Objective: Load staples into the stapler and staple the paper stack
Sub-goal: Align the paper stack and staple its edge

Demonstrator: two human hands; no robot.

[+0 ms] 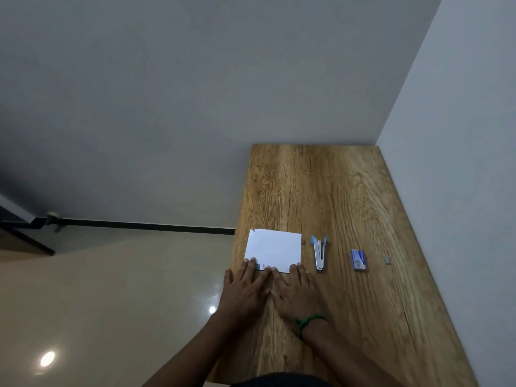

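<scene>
On the wooden surface (pixel 321 191) my left hand (pixel 245 289) and right hand (pixel 293 291) lie flat, fingers spread, pressing the paper stack (pixel 275 250). Stapler (pixel 319 254) sits beside it; the staple box (pixel 358 259) well apart. Lifting carelessly could skew the sheets.

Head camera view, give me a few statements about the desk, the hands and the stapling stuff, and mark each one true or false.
1. Both hands lie flat, fingertips on the near edge of the paper. True; left hand, right hand.
2. The stapler is held in the right hand. False: it lies on the desk, right of the paper, untouched.
3. The staple box lies right of the stapler. True.
4. A green band is on the left wrist. False: it is on the right wrist.
5. A small grey piece lies between paper and stapler. False: it lies right of the staple box.
</scene>
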